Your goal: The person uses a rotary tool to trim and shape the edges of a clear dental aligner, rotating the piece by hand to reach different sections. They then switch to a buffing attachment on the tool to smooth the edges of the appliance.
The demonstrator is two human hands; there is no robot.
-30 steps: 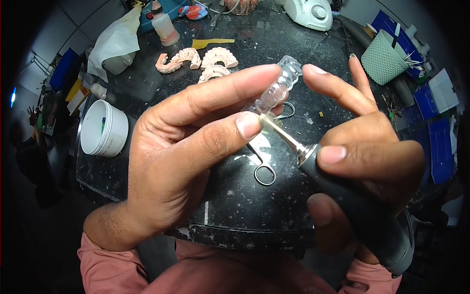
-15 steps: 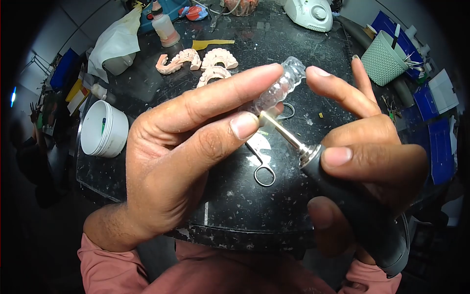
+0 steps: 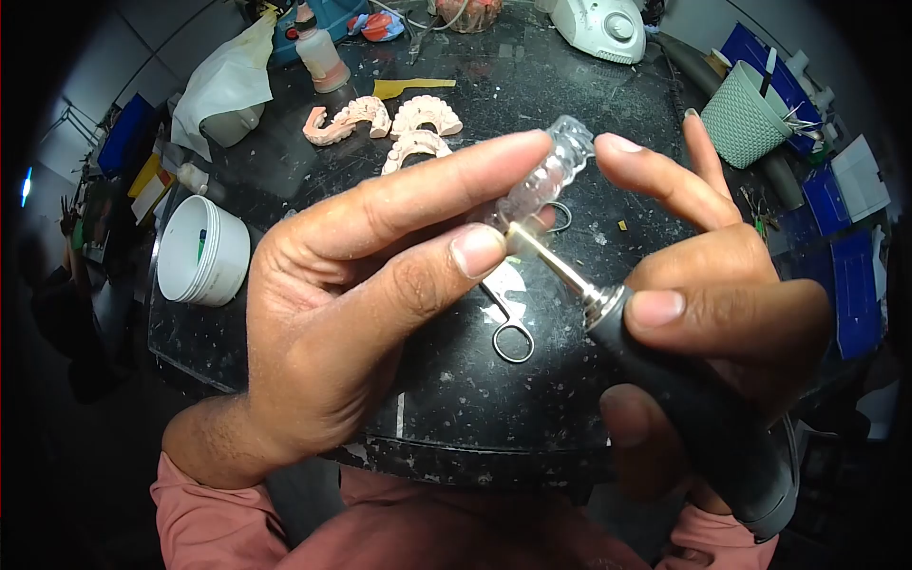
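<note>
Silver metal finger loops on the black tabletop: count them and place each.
2. The near loop lies just below and right of the thumb tip of the left hand; the far loop, partly covered, shows beside the clear tooth-shaped plastic tray. Others may be hidden.

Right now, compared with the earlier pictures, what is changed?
The clear tray in the left hand and the handpiece in the right hand shifted slightly right and toward the body. Nothing was taken or let go. The casts and tub stayed put.
</note>
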